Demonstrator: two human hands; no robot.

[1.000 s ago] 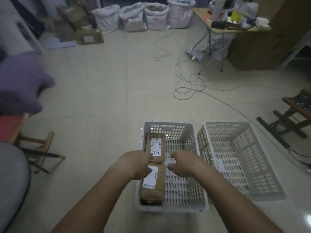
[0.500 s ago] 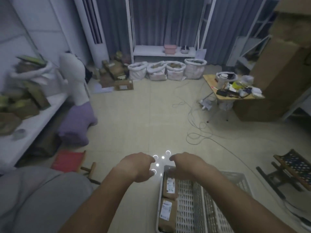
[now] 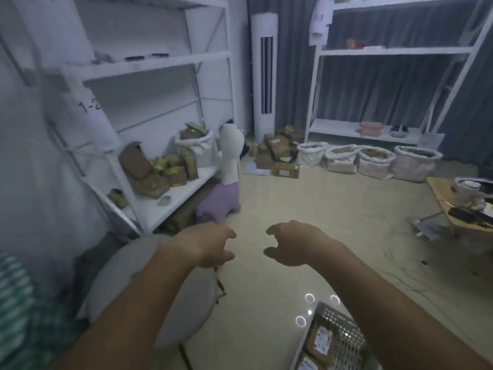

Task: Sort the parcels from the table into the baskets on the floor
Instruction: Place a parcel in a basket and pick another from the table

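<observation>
Both my hands hang in the air in front of me, above the floor, with nothing in them. My left hand [image 3: 210, 245] has loosely curled fingers, and so does my right hand [image 3: 290, 243] a little to its right. At the bottom right a white slotted basket [image 3: 337, 320] stands on the floor, partly hidden by my right forearm. A brown parcel [image 3: 320, 341] with a white label lies inside it. More brown parcels [image 3: 162, 170] are piled on the low white shelf at the left.
A grey round cushion [image 3: 165, 284] sits under my left arm. A purple and white plush toy [image 3: 226, 182] stands by the shelf. Several white sacks [image 3: 373, 161] line the back wall next to boxes [image 3: 280, 156]. A small wooden table [image 3: 458, 206] is at right.
My view has swung up and to the left, away from the baskets towards the shelves. Both hands have left the parcel in the basket and risen, holding nothing.
</observation>
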